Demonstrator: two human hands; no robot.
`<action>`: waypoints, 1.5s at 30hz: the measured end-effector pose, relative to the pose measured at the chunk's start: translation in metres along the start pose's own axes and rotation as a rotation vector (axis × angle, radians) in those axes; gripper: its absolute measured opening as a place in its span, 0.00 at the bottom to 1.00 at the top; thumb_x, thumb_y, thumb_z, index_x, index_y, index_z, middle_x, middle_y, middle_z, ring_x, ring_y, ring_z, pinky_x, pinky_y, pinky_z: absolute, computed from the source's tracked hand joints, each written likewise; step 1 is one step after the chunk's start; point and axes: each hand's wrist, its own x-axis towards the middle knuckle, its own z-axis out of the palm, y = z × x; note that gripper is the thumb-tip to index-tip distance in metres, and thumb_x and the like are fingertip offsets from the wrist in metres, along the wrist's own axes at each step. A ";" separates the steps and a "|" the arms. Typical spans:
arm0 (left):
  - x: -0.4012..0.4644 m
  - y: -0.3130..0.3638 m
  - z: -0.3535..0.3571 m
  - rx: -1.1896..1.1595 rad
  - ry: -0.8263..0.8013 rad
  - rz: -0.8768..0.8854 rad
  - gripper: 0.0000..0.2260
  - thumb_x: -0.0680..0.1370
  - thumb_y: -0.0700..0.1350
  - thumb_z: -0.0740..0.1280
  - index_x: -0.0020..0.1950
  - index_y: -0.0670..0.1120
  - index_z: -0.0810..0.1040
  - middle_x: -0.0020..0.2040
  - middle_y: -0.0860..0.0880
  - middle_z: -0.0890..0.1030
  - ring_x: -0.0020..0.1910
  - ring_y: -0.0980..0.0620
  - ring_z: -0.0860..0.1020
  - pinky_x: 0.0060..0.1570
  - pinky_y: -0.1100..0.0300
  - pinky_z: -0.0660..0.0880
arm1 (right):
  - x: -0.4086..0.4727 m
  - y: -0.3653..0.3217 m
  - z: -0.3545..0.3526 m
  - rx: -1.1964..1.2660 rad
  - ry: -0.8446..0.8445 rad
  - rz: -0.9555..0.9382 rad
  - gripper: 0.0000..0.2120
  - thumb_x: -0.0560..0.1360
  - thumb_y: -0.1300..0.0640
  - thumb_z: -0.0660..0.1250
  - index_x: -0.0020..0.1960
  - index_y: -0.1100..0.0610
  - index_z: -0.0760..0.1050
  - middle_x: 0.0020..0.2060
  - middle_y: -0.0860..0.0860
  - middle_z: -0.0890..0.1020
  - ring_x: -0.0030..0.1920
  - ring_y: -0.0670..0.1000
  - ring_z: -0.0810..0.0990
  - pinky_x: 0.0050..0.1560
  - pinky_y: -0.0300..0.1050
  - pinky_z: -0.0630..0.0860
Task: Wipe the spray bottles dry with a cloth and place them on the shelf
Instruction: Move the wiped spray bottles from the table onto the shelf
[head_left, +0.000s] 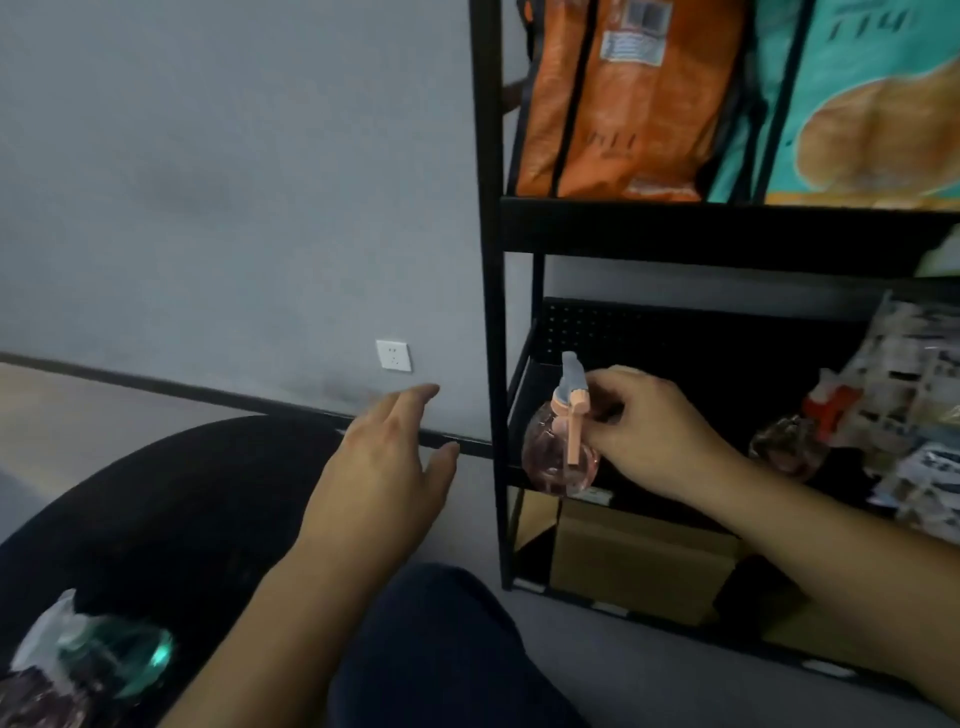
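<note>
The pink spray bottle (558, 457), light, rigid and likely slick, hangs by its neck from the right hand (644, 431) fingers at the shelf (727, 228); left hand (384, 467) relaxed, empty

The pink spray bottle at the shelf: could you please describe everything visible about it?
The pink spray bottle has a round, clear pink-tinted body, seemingly plastic, a pink trigger hanging down and a grey-blue nozzle head. It stands upright at the front left edge of the black shelf's lower tier. The right hand grips its neck.

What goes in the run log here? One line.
right hand holds pink bottle at shelf | left hand open | green bottle waiting
</note>
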 end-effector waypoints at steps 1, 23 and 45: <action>0.004 0.008 0.008 -0.003 -0.011 0.019 0.29 0.84 0.55 0.69 0.83 0.55 0.64 0.78 0.53 0.72 0.75 0.51 0.72 0.73 0.55 0.69 | -0.001 0.010 -0.008 -0.009 0.012 0.019 0.13 0.74 0.49 0.77 0.58 0.47 0.83 0.49 0.42 0.81 0.49 0.41 0.81 0.48 0.38 0.77; 0.078 0.098 0.139 -0.022 -0.207 0.236 0.27 0.83 0.54 0.69 0.81 0.55 0.67 0.76 0.55 0.74 0.74 0.53 0.72 0.64 0.62 0.72 | 0.027 0.187 -0.072 -0.134 0.173 0.415 0.09 0.78 0.57 0.72 0.57 0.49 0.84 0.47 0.45 0.84 0.45 0.44 0.81 0.35 0.26 0.71; 0.094 0.107 0.140 -0.027 -0.197 0.241 0.27 0.82 0.53 0.71 0.80 0.53 0.69 0.74 0.53 0.76 0.70 0.51 0.77 0.63 0.60 0.74 | 0.035 0.205 -0.078 -0.245 0.215 0.530 0.09 0.78 0.50 0.68 0.57 0.49 0.82 0.47 0.49 0.86 0.55 0.52 0.84 0.71 0.60 0.72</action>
